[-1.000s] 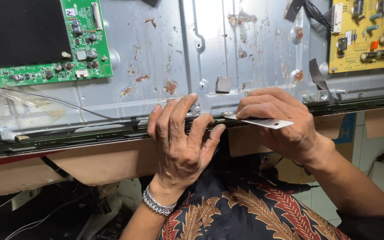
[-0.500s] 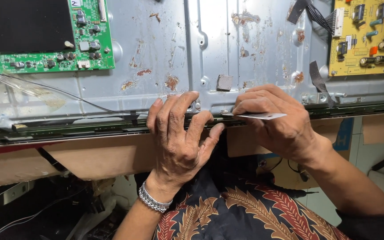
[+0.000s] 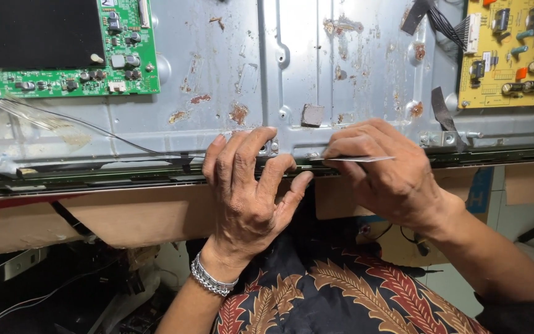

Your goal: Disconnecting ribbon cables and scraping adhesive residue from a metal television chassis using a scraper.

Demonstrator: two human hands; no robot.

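Both hands barely shifted | left hand (image 3: 248, 185) grips grey metal panel edge (image 3: 156, 170), stiff, sharp | right hand (image 3: 390, 173) pinches thin white card (image 3: 360, 159), flexible; I hold its rear.

the back panel (image 3: 230, 68) is dull grey sheet metal blotched with rust, the card (image 3: 360, 159) looks thin pale plastic, the green circuit board (image 3: 63, 80) glossy, the bracelet (image 3: 212, 279) shiny metal links.

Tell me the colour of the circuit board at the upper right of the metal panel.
Yellow: the circuit board shows in the head view.
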